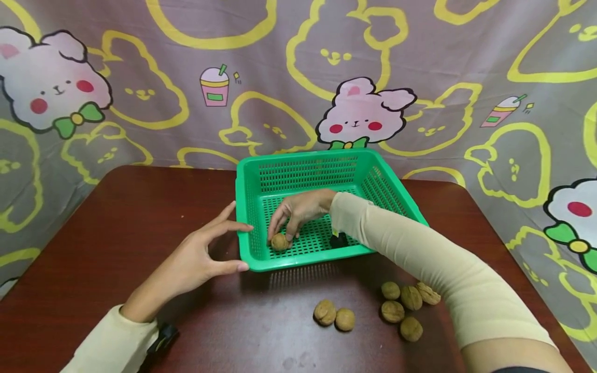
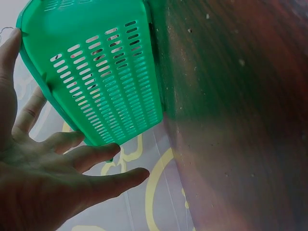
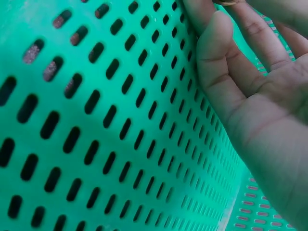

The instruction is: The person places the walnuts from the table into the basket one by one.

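A green plastic basket (image 1: 303, 261) with slotted walls stands on the table. Inside its left front corner, my right hand (image 1: 303, 210) pinches a walnut (image 1: 280, 242) between thumb and fingers, low over the slotted floor. In the right wrist view the right hand (image 3: 260, 82) lies along the basket wall (image 3: 110, 120), and only a sliver of the walnut shows at the top. My left hand (image 1: 200, 254) touches the basket's left rim with spread fingers, the thumb by the front corner. The left wrist view shows the left hand (image 2: 53, 168) splayed beside the slotted side (image 2: 106, 82).
On the dark red table (image 1: 116, 228), two walnuts (image 1: 325, 312) lie together in front of the basket. Several more walnuts (image 1: 393, 312) sit in a group to the right, near the right forearm's beige sleeve (image 1: 410, 243). A patterned cloth (image 1: 289, 67) hangs behind the table.
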